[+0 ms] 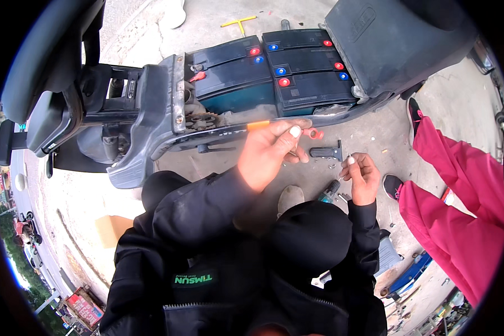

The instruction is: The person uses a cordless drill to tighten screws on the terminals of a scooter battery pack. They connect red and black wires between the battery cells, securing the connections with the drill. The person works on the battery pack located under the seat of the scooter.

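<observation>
My left hand is raised in front of the scooter's open battery bay, its fingers pinching a small red plastic piece with a hole. A short orange stick pokes out on the other side of the same hand. Lower and to the right, my right hand pinches a small thin metal piece, seemingly a bolt. Beyond both hands, several black batteries with red and blue terminal rings sit in the bay. A red cap lies at the left end of the batteries.
A yellow T-handle wrench lies on the ground past the scooter. Between my knees and right hand is a green-and-black power drill. A black footpeg rests on the ground. Someone in pink trousers stands at right.
</observation>
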Available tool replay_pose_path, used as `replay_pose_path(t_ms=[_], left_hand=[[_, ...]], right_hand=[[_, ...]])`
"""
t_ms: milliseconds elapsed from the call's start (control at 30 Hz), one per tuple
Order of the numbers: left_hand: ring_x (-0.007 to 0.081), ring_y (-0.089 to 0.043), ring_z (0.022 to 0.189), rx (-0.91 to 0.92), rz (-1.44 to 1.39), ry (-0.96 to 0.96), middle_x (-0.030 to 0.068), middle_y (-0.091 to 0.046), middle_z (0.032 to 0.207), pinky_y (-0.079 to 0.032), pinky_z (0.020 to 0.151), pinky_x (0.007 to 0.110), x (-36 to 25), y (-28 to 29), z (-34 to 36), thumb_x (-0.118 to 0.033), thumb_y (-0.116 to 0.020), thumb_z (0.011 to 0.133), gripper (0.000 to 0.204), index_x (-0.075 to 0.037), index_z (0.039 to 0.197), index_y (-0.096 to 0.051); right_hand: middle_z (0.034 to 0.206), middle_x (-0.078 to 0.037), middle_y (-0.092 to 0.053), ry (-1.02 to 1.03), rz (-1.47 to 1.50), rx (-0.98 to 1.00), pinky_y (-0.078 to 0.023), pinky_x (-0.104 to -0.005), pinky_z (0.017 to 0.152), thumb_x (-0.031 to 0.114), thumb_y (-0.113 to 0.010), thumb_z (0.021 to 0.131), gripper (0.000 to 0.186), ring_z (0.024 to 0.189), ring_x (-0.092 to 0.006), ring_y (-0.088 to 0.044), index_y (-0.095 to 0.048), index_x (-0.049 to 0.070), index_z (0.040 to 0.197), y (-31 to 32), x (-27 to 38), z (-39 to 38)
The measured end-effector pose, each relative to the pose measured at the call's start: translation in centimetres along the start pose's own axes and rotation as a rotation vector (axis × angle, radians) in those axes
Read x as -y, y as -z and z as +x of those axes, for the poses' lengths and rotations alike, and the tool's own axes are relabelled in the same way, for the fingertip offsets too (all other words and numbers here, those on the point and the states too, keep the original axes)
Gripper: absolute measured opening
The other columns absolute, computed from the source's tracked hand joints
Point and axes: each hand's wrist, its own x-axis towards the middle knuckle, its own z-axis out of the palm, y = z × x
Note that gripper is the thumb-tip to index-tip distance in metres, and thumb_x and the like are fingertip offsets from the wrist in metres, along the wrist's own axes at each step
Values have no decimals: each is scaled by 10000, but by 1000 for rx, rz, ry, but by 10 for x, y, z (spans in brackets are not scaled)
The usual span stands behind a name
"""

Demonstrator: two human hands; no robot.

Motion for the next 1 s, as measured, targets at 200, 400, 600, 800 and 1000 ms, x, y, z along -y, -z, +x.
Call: replay_pose_path(t_ms=[200,400,600,800,1000], left_hand=[[142,-609,1056,7,-75,-122,49,-657,1146,-506,871,324,-17,-5,-3,-263,-514,1033,440,-14,1395,-492],[141,-594,1059,146,-253,-193,69,-651,1160,-471,946,327,-24,2,6,-166,-504,1021,525,-9,1490,-326],[123,-577,1073,250,-479,-43,48,-625,1156,-448,975,321,-26,10,16,-91,-489,995,487,-29,1464,-375],[156,-532,1182,320,-627,44,47,-586,1212,-415,1037,366,-28,12,16,-118,-504,997,474,-44,1453,-400],[154,-514,1204,336,-562,-46,68,-496,1437,-384,1060,390,-20,22,23,-182,-534,992,466,-73,1436,-441]], right_hand=[[1021,-111,-678,472,-444,305,-506,-268,629,-20,-673,829,114,745,-137,-646,-619,-17,929,-72,158,2],[1072,-125,-677,694,-685,147,-540,-308,702,-27,-699,763,169,821,-246,-691,-633,1,916,-104,170,24],[1114,-164,-665,681,-762,161,-554,-345,799,-6,-698,749,172,937,-308,-694,-653,2,915,-129,177,26],[1143,-161,-661,792,-859,-28,-556,-360,816,7,-703,748,181,957,-316,-686,-668,16,925,-124,158,25],[1149,-166,-656,725,-857,-108,-544,-374,833,8,-720,745,180,992,-319,-667,-668,12,918,-114,159,32]])
